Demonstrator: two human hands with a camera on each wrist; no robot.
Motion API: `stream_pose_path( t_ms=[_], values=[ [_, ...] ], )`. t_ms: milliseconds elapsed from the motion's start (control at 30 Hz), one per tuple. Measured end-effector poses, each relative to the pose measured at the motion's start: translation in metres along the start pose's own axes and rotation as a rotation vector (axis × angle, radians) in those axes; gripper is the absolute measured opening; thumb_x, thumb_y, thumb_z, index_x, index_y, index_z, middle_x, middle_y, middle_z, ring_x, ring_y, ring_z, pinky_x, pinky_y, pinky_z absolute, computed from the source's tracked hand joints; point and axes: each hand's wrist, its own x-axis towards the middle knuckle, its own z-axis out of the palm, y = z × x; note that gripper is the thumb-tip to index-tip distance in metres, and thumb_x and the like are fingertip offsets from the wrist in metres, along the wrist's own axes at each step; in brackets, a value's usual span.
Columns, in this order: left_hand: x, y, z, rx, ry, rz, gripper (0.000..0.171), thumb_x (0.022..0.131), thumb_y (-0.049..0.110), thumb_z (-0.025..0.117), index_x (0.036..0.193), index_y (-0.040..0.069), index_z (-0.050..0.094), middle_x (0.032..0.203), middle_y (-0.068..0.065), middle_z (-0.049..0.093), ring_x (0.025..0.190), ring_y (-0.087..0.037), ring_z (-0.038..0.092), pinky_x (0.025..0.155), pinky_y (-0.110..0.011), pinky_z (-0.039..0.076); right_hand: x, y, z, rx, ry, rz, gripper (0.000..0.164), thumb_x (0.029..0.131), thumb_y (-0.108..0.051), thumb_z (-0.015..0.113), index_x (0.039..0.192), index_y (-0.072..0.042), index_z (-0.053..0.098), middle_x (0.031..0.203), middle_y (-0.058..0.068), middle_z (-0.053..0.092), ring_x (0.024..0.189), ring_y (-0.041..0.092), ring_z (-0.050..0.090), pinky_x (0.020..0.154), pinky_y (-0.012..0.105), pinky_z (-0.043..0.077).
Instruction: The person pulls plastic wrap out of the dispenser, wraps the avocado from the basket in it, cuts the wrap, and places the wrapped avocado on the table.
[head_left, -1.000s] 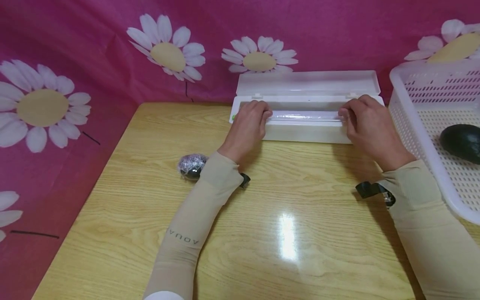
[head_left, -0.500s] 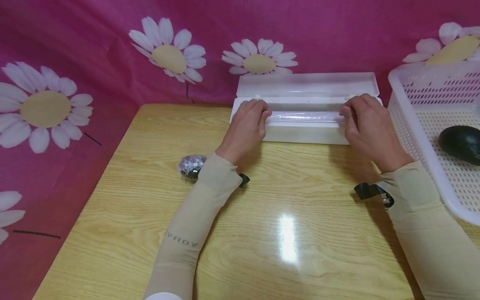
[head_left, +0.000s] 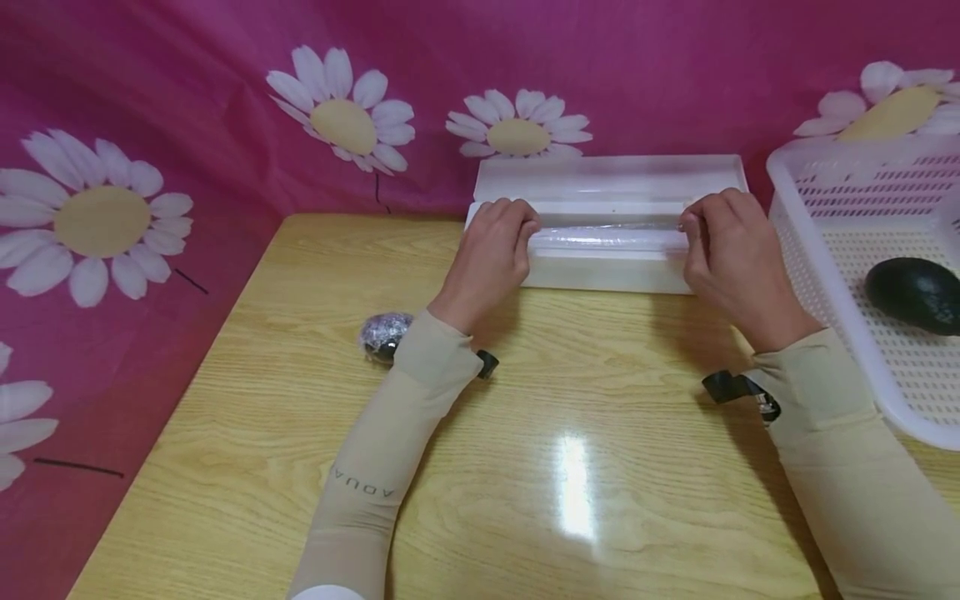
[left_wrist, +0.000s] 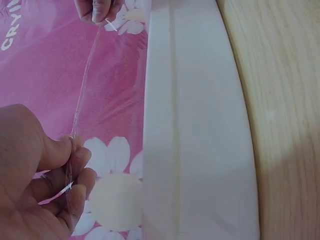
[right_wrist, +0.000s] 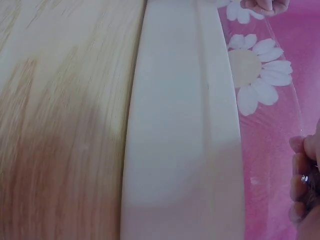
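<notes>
A white plastic wrap dispenser lies at the back of the table with its lid raised. Clear plastic wrap stretches between my two hands over the dispenser. My left hand pinches the wrap's edge at the left end, thumb against curled fingers, as the left wrist view shows. At the other end my right hand pinches the same edge; in the right wrist view its fingertips are bunched around the film. The sheet's edge runs taut from one hand to the other, seen in the left wrist view.
A dark, oval, film-wrapped object sits on the wooden table, partly behind my left forearm. To the right stands a white perforated basket holding a dark green avocado-like fruit. A pink flowered cloth hangs behind.
Both hands keep their pinch on the plastic wrap, and its edge has lifted slightly above the dispenser. The head view has tilted a little, shifting the whole scene slightly downward.
</notes>
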Motion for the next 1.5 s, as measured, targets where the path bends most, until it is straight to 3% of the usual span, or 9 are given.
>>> stream_pose_path(
  t_ms=[200, 800, 1167, 1500],
  values=[
    [-0.002, 0.001, -0.004, -0.017, 0.039, 0.034, 0.021, 0.108, 0.014, 0.052, 0.105, 0.001, 0.068, 0.102, -0.013, 0.07, 0.098, -0.031, 0.061, 0.095, -0.038, 0.048, 0.001, -0.004, -0.002, 0.008, 0.039, -0.03, 0.028, 0.105, -0.008, 0.049, 0.095, 0.014, 0.061, 0.091, 0.03, 0.057, 0.094, 0.048, 0.052, 0.085, 0.055, 0.041],
    [-0.006, 0.004, -0.018, -0.069, 0.105, 0.074, 0.019, 0.107, 0.013, 0.054, 0.104, 0.002, 0.069, 0.096, -0.012, 0.071, 0.093, -0.028, 0.063, 0.09, -0.036, 0.052, 0.002, -0.018, -0.011, 0.023, 0.105, -0.005, 0.027, 0.105, -0.01, 0.049, 0.096, 0.013, 0.063, 0.09, 0.029, 0.058, 0.093, 0.047, 0.051, 0.084, 0.054, 0.04],
    [-0.013, 0.016, -0.028, -0.071, 0.1, 0.083, 0.02, 0.108, 0.013, 0.053, 0.105, 0.0, 0.068, 0.098, -0.013, 0.07, 0.094, -0.029, 0.061, 0.091, -0.035, 0.053, -0.002, -0.027, -0.021, 0.017, 0.157, -0.015, 0.026, 0.104, -0.009, 0.049, 0.096, 0.013, 0.062, 0.091, 0.029, 0.056, 0.095, 0.048, 0.052, 0.083, 0.055, 0.04],
    [-0.016, 0.026, -0.042, -0.058, 0.128, 0.141, 0.022, 0.108, 0.013, 0.051, 0.105, -0.001, 0.068, 0.099, -0.013, 0.07, 0.095, -0.028, 0.061, 0.092, -0.035, 0.051, -0.005, -0.039, -0.037, -0.005, 0.172, -0.031, 0.025, 0.103, -0.008, 0.049, 0.098, 0.013, 0.061, 0.095, 0.031, 0.056, 0.095, 0.047, 0.051, 0.083, 0.054, 0.038]
  ],
)
